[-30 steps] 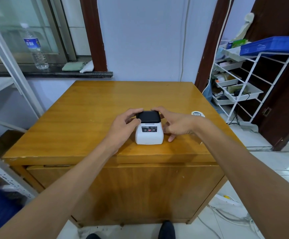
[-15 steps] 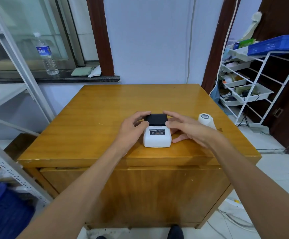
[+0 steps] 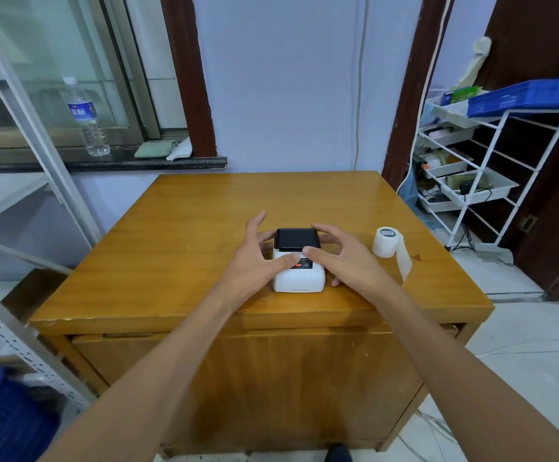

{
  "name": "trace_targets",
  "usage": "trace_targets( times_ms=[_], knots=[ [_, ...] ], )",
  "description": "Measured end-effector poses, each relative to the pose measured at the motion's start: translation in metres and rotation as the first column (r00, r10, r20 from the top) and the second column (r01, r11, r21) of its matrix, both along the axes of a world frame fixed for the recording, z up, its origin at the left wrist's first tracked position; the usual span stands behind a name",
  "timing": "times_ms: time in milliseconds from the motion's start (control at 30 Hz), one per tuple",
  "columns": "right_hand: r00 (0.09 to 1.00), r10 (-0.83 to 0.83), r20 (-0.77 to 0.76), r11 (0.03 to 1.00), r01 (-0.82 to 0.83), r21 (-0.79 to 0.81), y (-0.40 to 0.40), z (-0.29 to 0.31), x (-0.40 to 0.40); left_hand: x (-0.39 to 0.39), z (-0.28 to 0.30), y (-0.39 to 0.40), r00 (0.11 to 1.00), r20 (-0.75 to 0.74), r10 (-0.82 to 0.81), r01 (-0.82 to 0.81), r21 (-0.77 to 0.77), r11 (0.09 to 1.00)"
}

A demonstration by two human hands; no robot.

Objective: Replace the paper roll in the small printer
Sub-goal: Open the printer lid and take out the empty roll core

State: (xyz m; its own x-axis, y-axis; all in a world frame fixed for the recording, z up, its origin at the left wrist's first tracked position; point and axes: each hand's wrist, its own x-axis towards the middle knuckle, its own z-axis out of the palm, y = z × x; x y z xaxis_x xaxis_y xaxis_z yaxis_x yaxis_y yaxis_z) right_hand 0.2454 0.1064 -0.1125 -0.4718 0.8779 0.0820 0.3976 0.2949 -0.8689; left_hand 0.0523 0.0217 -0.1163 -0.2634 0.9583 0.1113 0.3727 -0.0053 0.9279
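My two bare hands frame the small printer (image 3: 299,261), which sits on the wooden table (image 3: 178,248) near its front edge, roughly centred from side to side. The printer has a white body and a black lid (image 3: 297,239); the lid lies flat and closed on top. A red light shows on the dark panel on the printer's front face, partly covered by my thumbs.

My left hand (image 3: 254,258) is at the printer's left side, fingers spread apart and raised, the thumb reaching across onto the front face just below the lid. It grips nothing. My right hand (image 3: 341,258) is at the printer's right side, fingers loosely curved over the lid's right edge, the thumb pointing left onto the front face so that the two thumb tips nearly meet. Whether the right fingers press on the lid or merely hover over it cannot be told; the hand is not closed around anything.

The paper roll (image 3: 386,242) stands on end on the table to the right of the printer, clear of my right hand, with a loose white strip (image 3: 404,261) trailing from it toward the front.
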Motion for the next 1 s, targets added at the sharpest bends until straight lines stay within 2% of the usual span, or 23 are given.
trace_targets(
  times_ms=[267, 467, 767, 1000],
  knots=[
    [0.998, -0.067, 0.019, 0.993, 0.065, 0.096, -0.003, -0.003, -0.003, -0.001, 0.0, 0.001, 1.0, -0.012, -0.011, 0.011, 0.013, 1.0],
    [0.986, -0.131, 0.105, 0.982, 0.115, 0.151, -0.006, -0.001, -0.008, 0.0, 0.001, 0.002, 1.0, 0.018, 0.0, 0.0, 0.024, 1.0],
    [0.986, -0.16, 0.046, 0.985, 0.156, 0.071, 0.002, 0.011, -0.017, 0.0, 0.001, 0.003, 0.999, 0.046, 0.011, -0.012, 0.016, 1.0],
    [0.964, -0.229, 0.138, 0.97, 0.213, 0.12, 0.016, 0.013, -0.03, -0.001, -0.001, 0.003, 0.999, 0.042, -0.005, 0.004, 0.021, 1.0]
  ],
)
